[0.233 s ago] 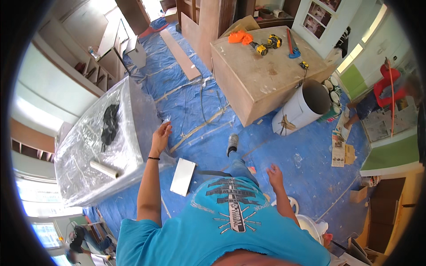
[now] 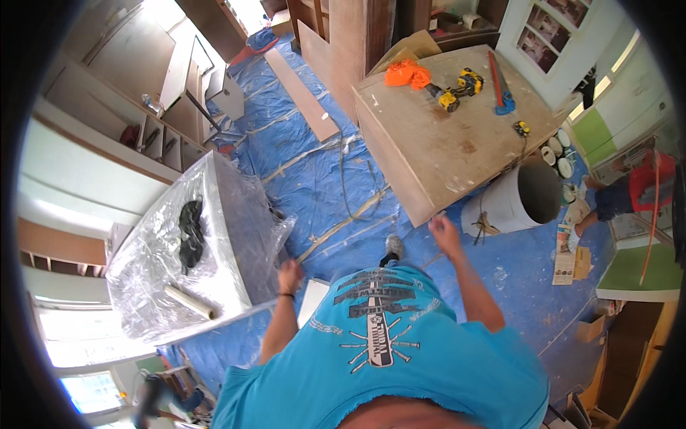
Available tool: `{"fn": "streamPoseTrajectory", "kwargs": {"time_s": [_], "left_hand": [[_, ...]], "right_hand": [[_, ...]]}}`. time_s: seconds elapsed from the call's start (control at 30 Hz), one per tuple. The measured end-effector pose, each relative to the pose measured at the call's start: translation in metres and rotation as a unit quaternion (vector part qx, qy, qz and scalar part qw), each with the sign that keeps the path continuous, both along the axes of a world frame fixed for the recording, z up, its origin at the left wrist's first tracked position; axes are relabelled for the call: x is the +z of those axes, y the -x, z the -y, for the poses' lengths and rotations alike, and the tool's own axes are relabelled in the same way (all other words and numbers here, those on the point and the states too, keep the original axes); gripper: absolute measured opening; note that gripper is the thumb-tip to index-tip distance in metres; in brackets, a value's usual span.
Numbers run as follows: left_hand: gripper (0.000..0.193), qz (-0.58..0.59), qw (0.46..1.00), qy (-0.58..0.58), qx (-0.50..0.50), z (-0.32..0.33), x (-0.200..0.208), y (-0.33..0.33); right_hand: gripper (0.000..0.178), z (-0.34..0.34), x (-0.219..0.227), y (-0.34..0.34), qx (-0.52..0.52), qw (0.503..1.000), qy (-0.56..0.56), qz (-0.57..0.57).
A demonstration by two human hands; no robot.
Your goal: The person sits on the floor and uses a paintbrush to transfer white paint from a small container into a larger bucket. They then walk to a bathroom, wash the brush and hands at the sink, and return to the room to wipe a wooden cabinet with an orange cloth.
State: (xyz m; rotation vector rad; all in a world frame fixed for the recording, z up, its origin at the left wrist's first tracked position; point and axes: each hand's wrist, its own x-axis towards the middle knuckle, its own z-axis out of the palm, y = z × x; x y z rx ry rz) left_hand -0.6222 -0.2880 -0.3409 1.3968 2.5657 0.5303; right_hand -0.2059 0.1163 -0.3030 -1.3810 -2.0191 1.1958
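My left hand, with a dark band at its wrist, hangs loosely open beside the plastic-wrapped cabinet. Nothing shows in its slightly blurred fingers. Under that arm lies a white panel, partly hidden by my shirt. My right hand is raised in front of me, fingers loosely bent and holding nothing visible. It appears close to the near corner of a large wooden box; whether it touches cannot be told. One shoe shows on the blue sheeting.
On the box lie an orange cloth, yellow-black power drills, a handsaw and a tape measure. A white drum and paint cans stand right. A long board lies ahead. A person in red is far right.
I have stepped forward, closer to the wooden box. My left hand has dropped back toward my body, while my right hand has swung forward and up.
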Motion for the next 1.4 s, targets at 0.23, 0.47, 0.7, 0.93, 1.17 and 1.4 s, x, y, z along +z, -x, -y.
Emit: {"fn": "streamPoseTrajectory", "kwargs": {"time_s": [0.23, 0.47, 0.7, 0.93, 1.17, 1.4], "left_hand": [[0.022, 0.385, 0.844, 0.338, 0.16, 0.053, -0.043, 0.002], [0.031, 0.302, 0.859, 0.405, 0.079, -0.005, -0.007, 0.189], [0.038, 0.133, 0.942, -0.007, 0.309, -0.237, 0.082, 0.502], [0.038, 0.33, 0.922, -0.2, -0.013, -0.617, 0.295, 0.501], [0.059, 0.689, 0.603, -0.322, -0.241, -0.747, 0.353, 0.348], [0.051, 0.581, 0.742, -0.309, -0.123, -0.672, 0.374, 0.378]], "right_hand": [[0.041, -0.274, 0.025, 0.241, 0.067, 0.997, -0.044, 0.017], [0.048, -0.491, 0.044, 0.387, 0.053, 0.951, -0.305, 0.012], [0.054, -0.531, 0.046, 0.44, 0.047, 0.88, -0.173, 0.439], [0.035, -0.454, 0.233, 0.54, 0.115, 0.958, 0.048, -0.259], [0.068, -0.358, 0.319, 0.712, 0.139, 0.856, -0.175, -0.466], [0.061, -0.363, 0.332, 0.76, 0.258, 0.833, -0.06, -0.486]]}}
